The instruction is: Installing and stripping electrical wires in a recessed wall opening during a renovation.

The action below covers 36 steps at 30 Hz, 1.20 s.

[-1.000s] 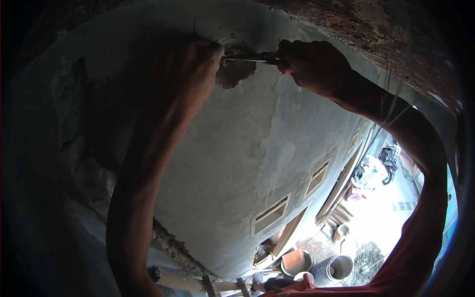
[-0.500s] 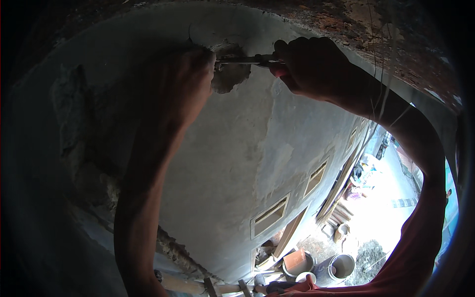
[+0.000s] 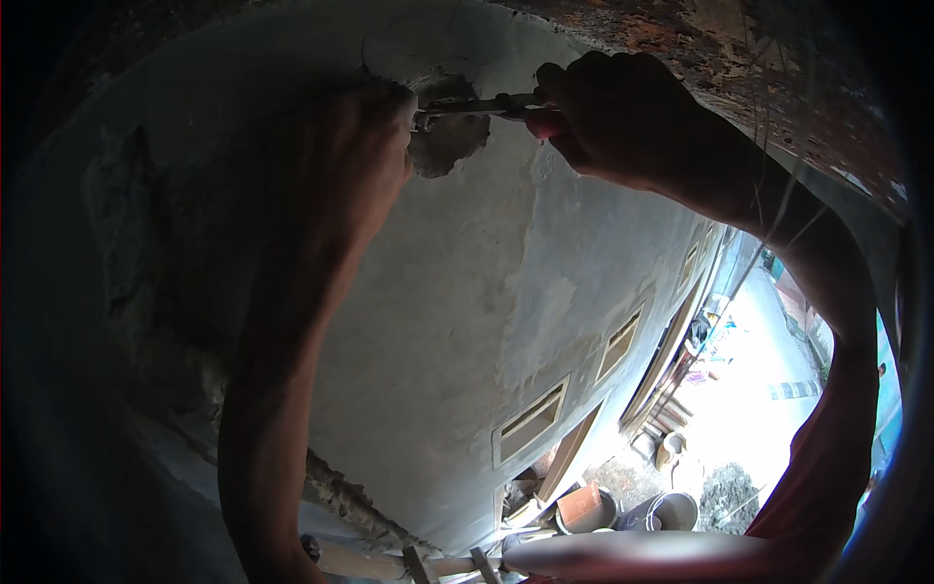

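Both my arms reach up to a grey plastered wall [image 3: 438, 311]. My right hand [image 3: 618, 122] is closed around the handles of a plier-like tool [image 3: 467, 107] with long narrow metal jaws, a pivot and a bit of red at the grip. The jaws point left and end at my left hand [image 3: 355, 136]. That hand is closed against the wall; its fingertips, and whatever they hold, are hidden behind its back. Right behind the tool is a rough, dark broken-out hole [image 3: 452, 141] in the plaster. A thin wire [image 3: 364, 58] sticks up above my left hand.
Rough brickwork [image 3: 700, 39] overhangs above. Thin strands hang beside my right forearm. Far below are window openings [image 3: 533, 420], a bucket [image 3: 671, 511], a tub with an orange-brown block [image 3: 581, 504] and bright ground. Wooden poles [image 3: 365, 562] cross below me. A blurred pale shape [image 3: 632, 551] covers the bottom edge.
The tool and both hands sit slightly higher and further left in view, with the jaws still at my left hand. A blurred pale shape has come in at the bottom.
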### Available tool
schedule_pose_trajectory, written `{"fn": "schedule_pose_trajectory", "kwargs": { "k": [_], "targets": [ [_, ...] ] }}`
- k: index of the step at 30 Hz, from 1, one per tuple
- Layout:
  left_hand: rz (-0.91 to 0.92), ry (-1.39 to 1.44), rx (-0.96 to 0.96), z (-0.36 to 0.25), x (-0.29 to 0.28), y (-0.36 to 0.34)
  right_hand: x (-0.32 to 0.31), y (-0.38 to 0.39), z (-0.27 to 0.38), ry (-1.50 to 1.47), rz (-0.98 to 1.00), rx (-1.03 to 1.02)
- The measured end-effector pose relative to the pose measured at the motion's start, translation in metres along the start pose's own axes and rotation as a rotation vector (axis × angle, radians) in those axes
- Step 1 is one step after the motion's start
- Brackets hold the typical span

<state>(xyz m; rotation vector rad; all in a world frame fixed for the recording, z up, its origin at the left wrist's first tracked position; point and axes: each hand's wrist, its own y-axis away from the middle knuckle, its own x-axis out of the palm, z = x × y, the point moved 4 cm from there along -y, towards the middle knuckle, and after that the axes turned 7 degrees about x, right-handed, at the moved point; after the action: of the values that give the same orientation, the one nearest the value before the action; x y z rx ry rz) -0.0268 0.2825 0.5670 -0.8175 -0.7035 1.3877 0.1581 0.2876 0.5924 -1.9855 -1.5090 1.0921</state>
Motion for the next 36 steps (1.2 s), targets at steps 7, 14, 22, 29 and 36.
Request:
{"fn": "schedule_pose_trajectory", "kwargs": {
  "k": [7,14,22,29,36],
  "targets": [
    [-0.020,0.004,0.005,0.001,0.005,0.000,-0.031,0.026,0.009,0.090,-0.057,0.090],
    [-0.018,0.008,0.006,0.004,-0.003,0.001,-0.033,0.050,0.022,0.061,-0.089,0.135],
    [0.113,-0.031,-0.035,0.005,-0.007,-0.005,-0.001,0.057,0.054,-1.505,0.996,0.614],
    [0.066,0.018,-0.036,0.009,0.001,-0.005,0.001,0.048,0.070,-1.467,0.950,0.814],
    [0.220,-0.024,-0.051,0.011,0.004,-0.010,-0.017,0.038,0.069,-1.218,0.854,0.766]
  ]
}}
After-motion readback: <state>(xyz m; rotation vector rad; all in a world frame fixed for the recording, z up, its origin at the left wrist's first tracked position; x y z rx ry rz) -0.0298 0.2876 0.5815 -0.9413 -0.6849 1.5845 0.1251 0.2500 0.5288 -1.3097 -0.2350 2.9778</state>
